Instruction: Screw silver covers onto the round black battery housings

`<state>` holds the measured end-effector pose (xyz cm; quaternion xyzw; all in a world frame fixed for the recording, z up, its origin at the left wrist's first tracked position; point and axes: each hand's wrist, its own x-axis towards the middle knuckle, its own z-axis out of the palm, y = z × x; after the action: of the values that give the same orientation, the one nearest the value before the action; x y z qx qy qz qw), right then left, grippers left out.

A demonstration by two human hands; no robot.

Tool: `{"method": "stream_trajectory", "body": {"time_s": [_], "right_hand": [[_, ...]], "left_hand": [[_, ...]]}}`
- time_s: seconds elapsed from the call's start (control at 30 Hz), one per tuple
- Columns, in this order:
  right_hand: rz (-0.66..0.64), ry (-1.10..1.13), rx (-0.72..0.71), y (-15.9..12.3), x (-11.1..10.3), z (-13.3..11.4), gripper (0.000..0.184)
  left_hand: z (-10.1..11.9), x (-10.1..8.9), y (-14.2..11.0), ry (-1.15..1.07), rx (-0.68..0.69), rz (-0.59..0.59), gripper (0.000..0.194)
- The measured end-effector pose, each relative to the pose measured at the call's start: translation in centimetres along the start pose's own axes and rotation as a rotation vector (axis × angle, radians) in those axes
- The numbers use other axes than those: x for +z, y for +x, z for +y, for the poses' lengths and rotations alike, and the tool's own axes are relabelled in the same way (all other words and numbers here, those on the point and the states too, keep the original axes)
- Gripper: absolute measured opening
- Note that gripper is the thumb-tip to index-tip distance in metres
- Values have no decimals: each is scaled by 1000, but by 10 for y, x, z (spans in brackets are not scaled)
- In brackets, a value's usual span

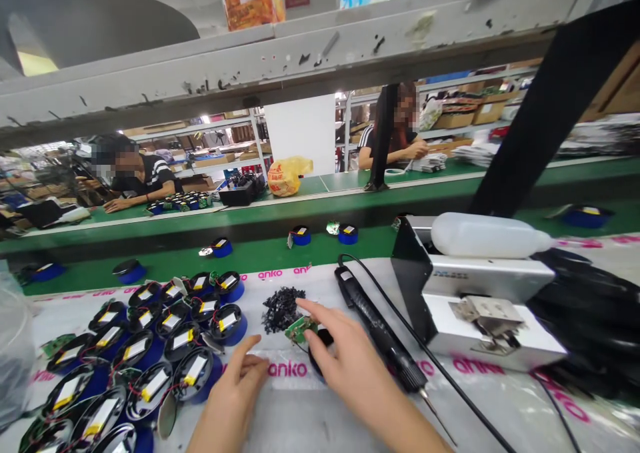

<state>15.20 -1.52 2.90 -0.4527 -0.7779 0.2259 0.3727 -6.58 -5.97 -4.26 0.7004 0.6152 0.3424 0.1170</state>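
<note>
My right hand (347,353) pinches a small green circuit board (299,331) between thumb and fingers. Beneath that hand is a round dark housing (320,354), mostly covered by the fingers. My left hand (243,376) is a little to the left, holding nothing, its index finger stretched out and the others loosely bent. Just beyond both hands lies a pile of small black parts (283,308). Left of my left hand stand several blue round housings (233,326) with battery packs and wires showing in their open tops.
A black electric screwdriver (377,326) with a cable lies right of my right hand. Further right stands a metal screw feeder (490,306) with a white plastic bottle (490,235) on top. More housings (348,233) sit on the green conveyor (265,251). Two people work across it.
</note>
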Motion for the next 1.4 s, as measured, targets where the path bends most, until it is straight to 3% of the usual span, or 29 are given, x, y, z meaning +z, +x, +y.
{"method": "stream_trajectory", "body": {"time_s": [0.17, 0.23, 0.33, 0.43, 0.57, 0.7, 0.8, 0.97, 1.13, 1.4], "right_hand": [[-56, 68, -61, 1, -19, 4, 25], [-81, 78, -76, 0, -23, 5, 26], [-106, 75, -63, -2, -25, 7, 27], [-140, 61, -55, -4, -23, 8, 36], [-175, 61, -43, -5, -24, 5, 40], [-183, 84, -7, -3, -29, -2, 30], [-204, 80, 18, -2, -33, -2, 25], [-212, 44, 111, -7, -35, 7, 22], [-284, 17, 159, -9, -36, 10, 22], [-308, -6, -35, -7, -34, 6, 30]], "left_hand": [[1, -2, -3, -129, -195, 87, 23], [-4, -9, -4, -67, -94, -6, 23], [-13, -19, -6, 96, 184, -136, 35], [-12, -22, -6, 102, 263, -100, 42], [16, -24, 6, -213, 54, 9, 22], [49, -27, 43, -660, -186, -6, 8], [60, -17, 69, -827, -264, -44, 13], [61, 9, 78, -1053, -378, -123, 25], [55, 15, 67, -1211, -433, -156, 25], [54, 16, 66, -1338, -522, -193, 24]]}}
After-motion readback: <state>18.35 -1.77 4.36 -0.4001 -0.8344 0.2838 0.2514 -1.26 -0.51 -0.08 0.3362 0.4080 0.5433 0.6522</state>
